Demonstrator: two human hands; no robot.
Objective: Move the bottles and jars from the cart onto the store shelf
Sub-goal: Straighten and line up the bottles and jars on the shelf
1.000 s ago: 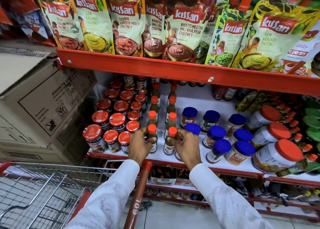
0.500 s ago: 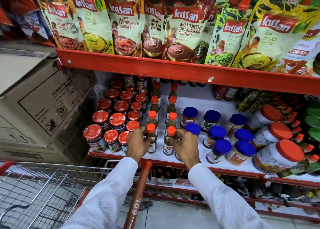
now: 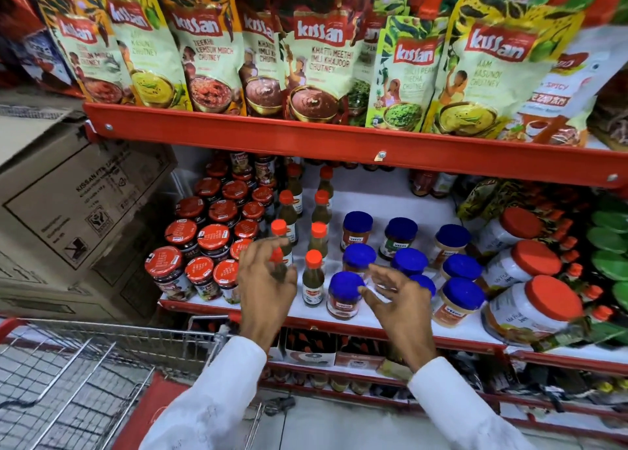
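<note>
Two rows of small orange-capped sauce bottles stand on the white store shelf [image 3: 384, 325]. My left hand [image 3: 265, 289] is at the front bottle of the left row [image 3: 279, 261]. Its fingers are spread and curl loosely around the bottle, and the hand is blurred. The front bottle of the right row [image 3: 313, 279] stands free and upright. My right hand [image 3: 399, 301] hovers open in front of the blue-lidded jars [image 3: 345, 295], touching nothing. The wire cart [image 3: 102, 357] is at the lower left, and the part in view holds no bottles.
Red-lidded jars [image 3: 200, 245] fill the shelf's left end. Big orange-lidded jars [image 3: 530, 308] lie on their sides at the right. A cardboard box [image 3: 78, 211] stands left of the shelf. Chutney pouches [image 3: 316, 62] line the red shelf [image 3: 339, 143] overhead.
My right hand has let go of the front right bottle and moved right and back, fingers spread. My left hand's fingers have loosened around the front left bottle.
</note>
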